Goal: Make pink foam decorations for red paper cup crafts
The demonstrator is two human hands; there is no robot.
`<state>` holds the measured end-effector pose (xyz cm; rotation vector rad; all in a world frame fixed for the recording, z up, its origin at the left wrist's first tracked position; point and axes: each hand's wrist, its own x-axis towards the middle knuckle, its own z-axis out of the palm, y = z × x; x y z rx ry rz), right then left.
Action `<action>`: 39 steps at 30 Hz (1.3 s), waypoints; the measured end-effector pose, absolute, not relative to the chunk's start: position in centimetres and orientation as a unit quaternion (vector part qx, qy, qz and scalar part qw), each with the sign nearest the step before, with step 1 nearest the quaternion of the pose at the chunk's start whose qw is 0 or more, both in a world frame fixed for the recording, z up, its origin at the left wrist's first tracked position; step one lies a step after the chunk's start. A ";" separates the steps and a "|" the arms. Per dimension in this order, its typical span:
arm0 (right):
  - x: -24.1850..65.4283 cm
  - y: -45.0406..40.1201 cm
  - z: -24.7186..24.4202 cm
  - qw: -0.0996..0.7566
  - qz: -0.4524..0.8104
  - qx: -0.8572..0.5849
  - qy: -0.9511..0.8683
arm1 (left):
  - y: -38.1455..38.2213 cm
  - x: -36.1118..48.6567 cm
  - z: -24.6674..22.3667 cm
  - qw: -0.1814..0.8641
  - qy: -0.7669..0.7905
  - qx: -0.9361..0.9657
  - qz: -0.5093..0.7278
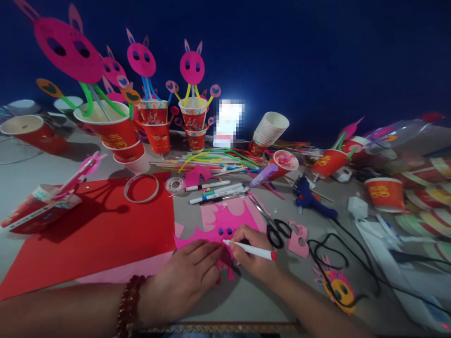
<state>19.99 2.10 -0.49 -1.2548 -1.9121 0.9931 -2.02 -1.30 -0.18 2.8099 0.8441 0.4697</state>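
A white marker with a red end (pixel 255 250) is pinched in my right hand (pixel 255 256). Its tip points at a bright pink paper cutout (pixel 211 233), just below two dark eye shapes on it. My left hand (pixel 186 277) lies flat over the lower left of this cutout, fingers stretched out and nothing held. Red beads circle the left wrist. Behind the hands are more markers (pixel 218 192) and pale pink paper (pixel 209 214). Black-handled scissors (pixel 276 230) rest just beyond my right hand.
Red card (pixel 102 234) covers the left side. Cups with pink paper faces (pixel 192 68) stand at the back, near stacked cups (pixel 270 129) and coloured sticks. At right are a blue glue gun (pixel 310 199), its black cable, a yellow face cutout (pixel 340 291) and a red cup (pixel 384 195).
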 end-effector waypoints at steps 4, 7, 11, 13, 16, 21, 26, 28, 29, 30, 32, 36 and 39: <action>19.9 2.2 -0.4 0.308 0.365 -0.482 -0.735 | -1.4 -2.0 -0.2 0.086 0.284 0.943 0.152; 19.9 2.3 -0.4 0.300 0.359 -0.487 -0.737 | -1.4 -2.0 -0.1 0.086 0.283 0.944 0.146; 19.9 2.3 -0.2 0.297 0.363 -0.488 -0.737 | -1.4 -2.0 -0.2 0.089 0.281 0.945 0.141; 19.9 2.2 -0.2 0.299 0.368 -0.487 -0.734 | -1.3 -2.0 -0.2 0.091 0.280 0.945 0.141; 19.9 2.2 -0.3 0.309 0.379 -0.486 -0.724 | -1.3 -2.0 -0.2 0.092 0.276 0.946 0.145; 20.2 2.1 -1.0 0.360 0.395 -0.480 -0.696 | -1.4 -2.0 -0.2 0.093 0.279 0.944 0.148; 20.3 2.1 -1.2 0.364 0.396 -0.480 -0.692 | -1.4 -2.1 -0.4 0.093 0.282 0.943 0.151; 20.2 2.1 -1.0 0.362 0.392 -0.477 -0.698 | -1.4 -2.1 -0.4 0.092 0.280 0.943 0.152; 20.2 2.1 -0.9 0.359 0.389 -0.476 -0.702 | -1.4 -2.1 -0.4 0.090 0.279 0.943 0.154; 20.1 2.1 -0.7 0.353 0.387 -0.477 -0.706 | -1.4 -2.1 -0.4 0.089 0.279 0.944 0.153; 20.0 2.1 -0.5 0.338 0.386 -0.480 -0.711 | -1.4 -2.1 -0.4 0.086 0.279 0.945 0.150; 19.9 2.1 -0.3 0.324 0.391 -0.483 -0.713 | -1.4 -2.0 -0.3 0.083 0.282 0.944 0.149; 19.9 2.1 -0.4 0.322 0.390 -0.482 -0.716 | -1.3 -1.9 -0.3 0.076 0.284 0.943 0.156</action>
